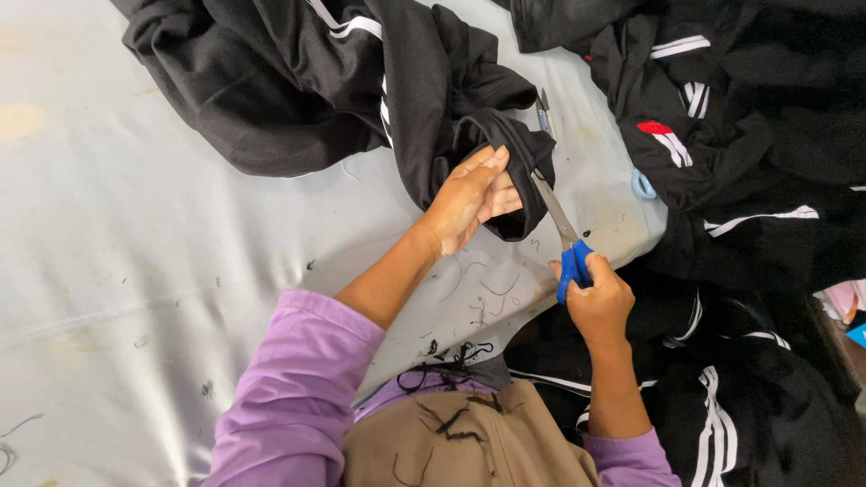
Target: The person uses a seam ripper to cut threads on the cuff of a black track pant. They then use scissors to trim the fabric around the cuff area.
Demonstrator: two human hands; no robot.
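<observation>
Pale smooth counter w/ loose thread bits. Left hand, fingers pinching the cuff of a soft black garment near counter's right edge. Right hand, fingers clenched on blue-handled metal scissors, blades at the cuff.

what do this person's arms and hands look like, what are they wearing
Both arms wear light purple long sleeves, pushed up so the forearms are bare. The left sleeve is bunched in loose folds above the elbow; the right sleeve shows only near the frame's bottom edge. The left hand and right hand are bare: no gloves, rings or watch visible.
</observation>
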